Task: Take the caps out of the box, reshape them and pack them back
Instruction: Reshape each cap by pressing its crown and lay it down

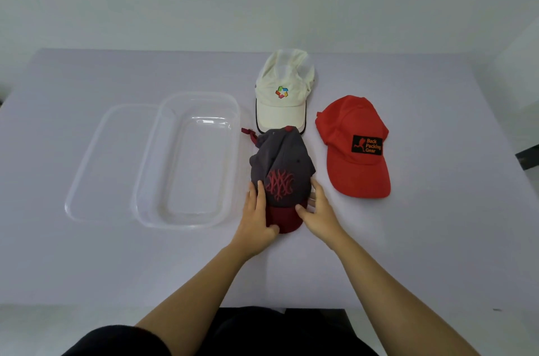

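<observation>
A grey cap point(281, 163) with a dark red brim and red embroidery lies on the table, brim toward me. My left hand point(258, 218) holds its left side, thumb over the brim. My right hand point(316, 209) grips its right side at the brim's base. A white cap point(281, 93) with a coloured logo lies just behind it. A red cap point(354, 148) with a black patch lies to the right. The clear plastic box point(145, 169) stands to the left with nothing in it.
The box's clear lid point(87, 163) lies flat against the box's left side. The pale table point(437, 239) ends at a wall behind the caps. Its near edge runs just in front of my body.
</observation>
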Tool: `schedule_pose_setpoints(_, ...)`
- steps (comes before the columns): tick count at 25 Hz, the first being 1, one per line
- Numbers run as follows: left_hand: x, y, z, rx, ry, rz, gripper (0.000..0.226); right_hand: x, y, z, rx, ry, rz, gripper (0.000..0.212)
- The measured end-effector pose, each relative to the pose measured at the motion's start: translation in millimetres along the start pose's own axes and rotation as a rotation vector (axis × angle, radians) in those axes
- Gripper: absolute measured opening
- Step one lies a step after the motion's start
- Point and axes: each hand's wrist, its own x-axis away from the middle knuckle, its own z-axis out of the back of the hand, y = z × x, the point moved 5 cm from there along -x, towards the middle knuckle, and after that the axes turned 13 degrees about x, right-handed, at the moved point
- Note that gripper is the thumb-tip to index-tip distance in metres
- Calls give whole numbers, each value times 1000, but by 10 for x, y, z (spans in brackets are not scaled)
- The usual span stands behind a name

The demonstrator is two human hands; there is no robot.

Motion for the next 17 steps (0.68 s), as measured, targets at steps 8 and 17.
schedule_pose_setpoints(8,101,217,66,-182,190,-159,83,114,-146,163,403,-8,204,95)
schedule_pose_setpoints(17,163,728,174,-297,295,-486,94,203,-657,186,729,352,501,76)
